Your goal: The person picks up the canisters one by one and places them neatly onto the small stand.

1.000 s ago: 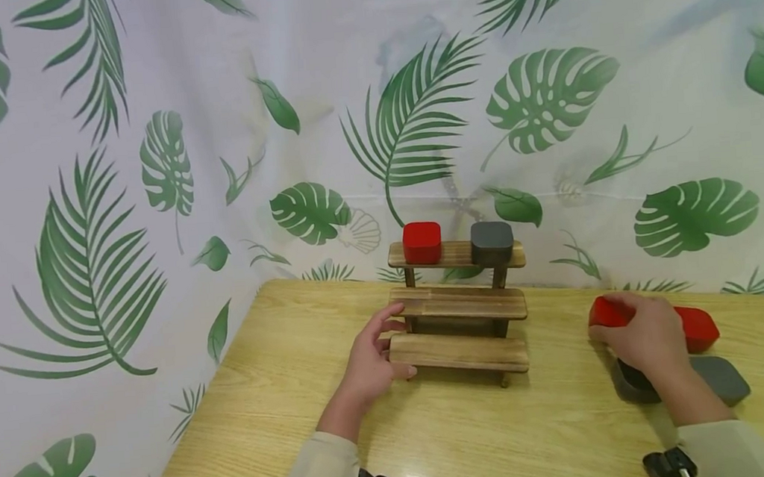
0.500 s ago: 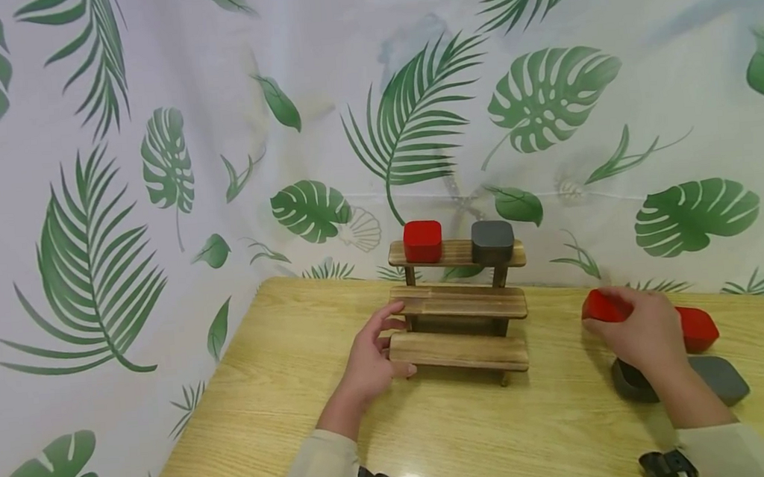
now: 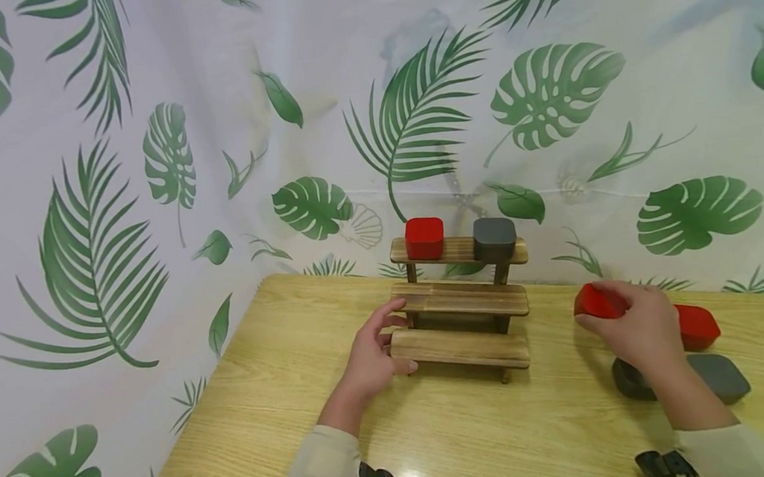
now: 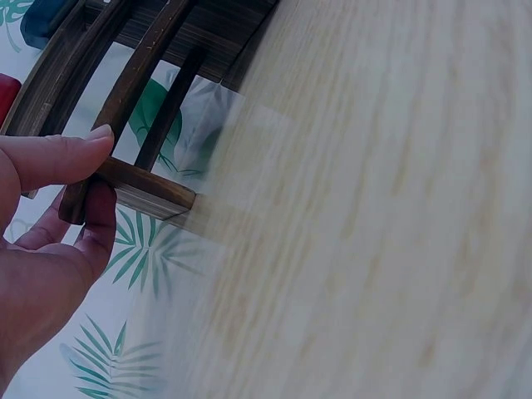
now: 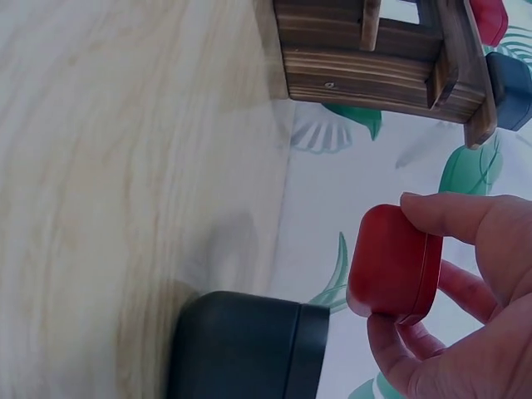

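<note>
A three-tier wooden stand (image 3: 458, 346) is on the table, with a red rounded box (image 3: 425, 238) and a grey one (image 3: 494, 238) on its top step. My left hand (image 3: 372, 355) grips the left end of the lowest step; in the left wrist view the thumb lies over the wood (image 4: 141, 83) and fingers curl beneath. To the right of the stand, my right hand (image 3: 648, 330) holds another small red box (image 3: 591, 303) between thumb and fingers. A seam runs round this box (image 5: 391, 262) in the right wrist view, where it appears raised off the table.
Under and beside the right hand, another red box (image 3: 699, 327), a grey box (image 3: 721, 376) and a dark grey one (image 3: 629, 380) rest on the wooden table (image 3: 248, 421). A leaf-print cloth (image 3: 319, 123) hangs close behind the stand.
The right hand has moved slightly left with the red box, away from the other boxes. The left hand keeps its grip on the stand, and the head view has shifted a little.
</note>
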Available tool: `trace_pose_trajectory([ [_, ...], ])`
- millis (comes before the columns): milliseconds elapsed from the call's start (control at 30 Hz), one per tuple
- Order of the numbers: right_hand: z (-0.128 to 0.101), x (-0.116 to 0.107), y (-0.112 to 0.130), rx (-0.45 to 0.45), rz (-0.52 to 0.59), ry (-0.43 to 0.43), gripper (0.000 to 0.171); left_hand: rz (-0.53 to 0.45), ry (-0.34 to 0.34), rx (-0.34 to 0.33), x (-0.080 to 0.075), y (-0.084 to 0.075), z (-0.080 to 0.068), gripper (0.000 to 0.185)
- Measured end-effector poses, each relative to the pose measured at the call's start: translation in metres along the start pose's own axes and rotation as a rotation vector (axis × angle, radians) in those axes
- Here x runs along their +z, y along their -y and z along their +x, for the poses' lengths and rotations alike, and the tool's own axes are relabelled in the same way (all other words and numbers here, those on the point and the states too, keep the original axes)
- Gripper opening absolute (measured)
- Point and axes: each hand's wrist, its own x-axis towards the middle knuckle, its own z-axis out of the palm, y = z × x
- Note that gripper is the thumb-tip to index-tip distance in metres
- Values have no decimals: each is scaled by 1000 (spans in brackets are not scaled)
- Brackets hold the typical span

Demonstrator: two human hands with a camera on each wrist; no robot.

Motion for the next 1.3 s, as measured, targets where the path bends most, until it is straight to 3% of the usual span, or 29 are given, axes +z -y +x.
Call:
trace_pose_trajectory([
  [800,-10,-2,26,-84,36,-43,59,-12,0,-17,1,-4,-2,100],
  [1300,-16,-1,46,-82,52,-22,60,-20,3,-11,0,-3,-1,101],
])
